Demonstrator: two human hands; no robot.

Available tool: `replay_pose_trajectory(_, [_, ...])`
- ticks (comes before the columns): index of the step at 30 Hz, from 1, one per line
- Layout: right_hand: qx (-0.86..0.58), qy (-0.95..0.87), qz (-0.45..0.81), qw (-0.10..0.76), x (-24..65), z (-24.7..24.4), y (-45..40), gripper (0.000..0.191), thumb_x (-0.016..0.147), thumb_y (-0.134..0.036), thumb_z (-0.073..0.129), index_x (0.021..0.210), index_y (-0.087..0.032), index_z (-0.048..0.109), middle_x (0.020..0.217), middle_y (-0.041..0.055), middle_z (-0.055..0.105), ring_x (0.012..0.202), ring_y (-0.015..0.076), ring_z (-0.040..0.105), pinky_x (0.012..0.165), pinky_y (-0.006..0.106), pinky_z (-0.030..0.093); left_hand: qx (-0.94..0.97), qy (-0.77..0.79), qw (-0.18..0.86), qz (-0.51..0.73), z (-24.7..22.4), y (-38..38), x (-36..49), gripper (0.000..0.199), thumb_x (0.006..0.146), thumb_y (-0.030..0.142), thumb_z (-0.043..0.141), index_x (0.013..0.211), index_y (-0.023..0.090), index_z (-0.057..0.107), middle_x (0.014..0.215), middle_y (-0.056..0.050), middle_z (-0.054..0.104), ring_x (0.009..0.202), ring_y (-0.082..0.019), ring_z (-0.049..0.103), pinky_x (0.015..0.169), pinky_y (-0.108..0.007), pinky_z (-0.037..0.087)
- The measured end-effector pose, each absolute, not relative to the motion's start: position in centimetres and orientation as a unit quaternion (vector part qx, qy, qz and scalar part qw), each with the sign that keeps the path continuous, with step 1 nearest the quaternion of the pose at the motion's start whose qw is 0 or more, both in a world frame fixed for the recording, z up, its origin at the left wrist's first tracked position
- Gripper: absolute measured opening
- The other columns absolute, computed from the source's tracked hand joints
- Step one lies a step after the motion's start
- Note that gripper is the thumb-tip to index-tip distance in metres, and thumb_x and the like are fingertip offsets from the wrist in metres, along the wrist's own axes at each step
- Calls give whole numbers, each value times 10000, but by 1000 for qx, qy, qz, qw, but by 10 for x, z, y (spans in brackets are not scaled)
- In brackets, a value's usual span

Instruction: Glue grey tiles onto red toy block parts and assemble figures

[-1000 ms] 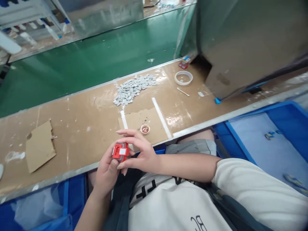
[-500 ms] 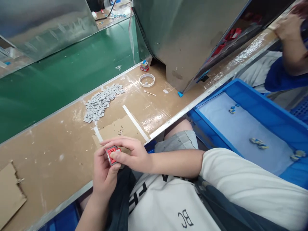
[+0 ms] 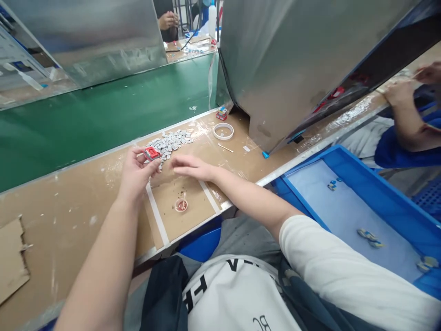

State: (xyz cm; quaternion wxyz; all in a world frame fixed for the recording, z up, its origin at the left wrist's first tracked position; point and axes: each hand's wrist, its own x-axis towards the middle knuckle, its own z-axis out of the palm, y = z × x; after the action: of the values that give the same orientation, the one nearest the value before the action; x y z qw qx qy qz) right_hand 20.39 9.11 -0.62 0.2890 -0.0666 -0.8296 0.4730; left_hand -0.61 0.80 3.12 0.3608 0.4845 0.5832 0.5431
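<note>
"What sort of place?"
"A factory workshop: a long, brown-covered workbench (image 3: 86,197) mid-frame."
"What else?"
"Heaped small, flat grey pieces (image 3: 175,141) above centre, a large rectangular blue plastic bin (image 3: 386,195) at right, a co-worker's bare forearm (image 3: 407,116) upper right."

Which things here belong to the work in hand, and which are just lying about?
Seemingly part of the work:
- red-and-grey piece, held in the left hand
- pile of grey pieces, near the right hand
- small cup with a stick in it, probably

Apparently just lying about:
- white ring
- thin white stick
- torn cardboard
</note>
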Motion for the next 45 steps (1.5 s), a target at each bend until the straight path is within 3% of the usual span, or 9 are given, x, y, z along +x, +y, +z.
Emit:
replay_pose_trajectory(2, [-20, -871, 445, 207, 209, -5, 88, 491, 1086, -605, 526, 811, -203, 581, 763, -4, 566, 742, 139, 525, 740, 280, 441, 460, 591, 374, 548, 14, 13, -4, 686, 635, 423, 953, 1118, 245, 499, 1043, -50, 801, 573, -119, 657, 509, -233, 477])
replay_pose_trajectory(5, [21, -899, 420, 126, 215, 1, 78, 549, 1070, -594, 541, 675, -224, 447, 648, -25, 468, 633, 124, 429, 658, 290, 349, 451, 613, 378, 527, -2, 10, -1, 714, 625, 424, 962, 1136, 246, 495, 1043, -44, 800, 530, -112, 639, 486, -228, 470])
replay_pose_trajectory(11, [32, -920, 384, 70, 216, 0, 68, 570, 1064, -574, 534, 627, -237, 392, 598, -19, 482, 575, 131, 384, 639, 310, 319, 469, 640, 362, 489, -5, 7, -3, 650, 668, 442, 946, 1088, 250, 488, 984, -20, 797, 475, -111, 606, 458, -231, 447])
replay_pose_trajectory(18, [57, -920, 378, 85, 212, 0, 64, 492, 1074, -439, 528, 634, -250, 414, 639, 11, 581, 605, 153, 495, 643, 312, 370, 477, 617, 401, 481, -11, 10, -5, 680, 692, 436, 951, 1153, 254, 485, 1091, -53, 797, 527, -112, 630, 505, -241, 493])
replay_pose_trajectory(27, [71, -889, 445, 77, 214, 7, 66, 465, 1038, -365, 493, 633, -277, 282, 580, -12, 405, 579, 152, 392, 672, 303, 414, 478, 604, 402, 495, -16, 11, -5, 708, 657, 412, 975, 1144, 248, 488, 1132, -75, 795, 577, -119, 656, 509, -232, 499])
replay_pose_trajectory(31, [58, -892, 444, 61, 215, 5, 65, 492, 1054, -410, 494, 626, -273, 293, 583, -8, 412, 595, 149, 409, 680, 291, 435, 487, 604, 394, 493, -17, 11, -6, 704, 662, 422, 976, 1161, 245, 513, 1138, -84, 794, 579, -125, 656, 508, -240, 493])
replay_pose_trajectory(34, [8, -893, 435, 118, 216, 0, 67, 522, 1077, -486, 458, 633, -274, 283, 591, -7, 387, 608, 146, 412, 675, 290, 435, 501, 602, 401, 476, -17, 10, -6, 705, 660, 443, 988, 1167, 241, 541, 1095, -76, 799, 549, -118, 639, 496, -231, 474])
replay_pose_trajectory(40, [-210, -821, 332, 414, 208, -13, 81, 492, 1106, -472, 398, 693, -267, 229, 646, -38, 291, 622, 125, 337, 660, 299, 347, 511, 619, 423, 421, -10, 8, -2, 744, 596, 496, 1026, 1123, 242, 567, 992, -56, 818, 533, -127, 616, 483, -229, 466])
replay_pose_trajectory(45, [-259, -779, 343, 456, 198, -21, 91, 434, 1061, -390, 483, 692, -247, 304, 660, -45, 341, 656, 114, 354, 680, 282, 335, 522, 640, 401, 396, -5, 7, 0, 702, 598, 512, 1016, 1088, 256, 583, 945, -30, 810, 521, -115, 567, 490, -235, 447])
